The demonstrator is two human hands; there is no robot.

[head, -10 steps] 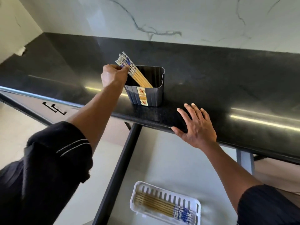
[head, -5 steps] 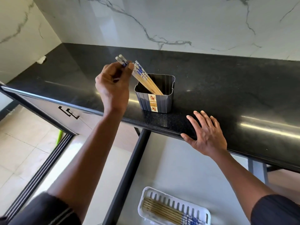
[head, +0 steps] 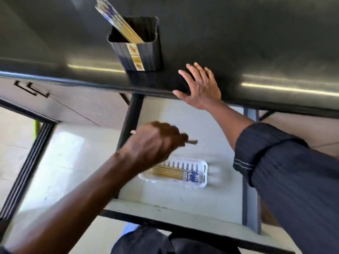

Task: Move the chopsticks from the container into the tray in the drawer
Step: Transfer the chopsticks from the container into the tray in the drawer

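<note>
A dark grey container [head: 145,54] stands near the front edge of the black counter, with several chopsticks [head: 119,24] leaning out to its upper left. Below, in the open drawer, a white slotted tray [head: 203,173] holds several chopsticks [head: 170,172] lying flat. My left hand [head: 154,143], blurred, hovers just above the tray's left end and is shut on chopsticks whose ends [head: 191,142] stick out to the right. My right hand [head: 200,87] lies flat with spread fingers on the counter edge, right of the container.
The black counter [head: 256,43] runs across the top. The pale drawer floor [head: 183,198] lies around the tray, with a dark left wall [head: 130,116]. A closed cabinet front with a handle [head: 31,88] is at the left.
My left hand has come down from the container to just above the tray, carrying chopsticks. The view has tilted down toward the drawer. My right hand has stayed on the counter edge.
</note>
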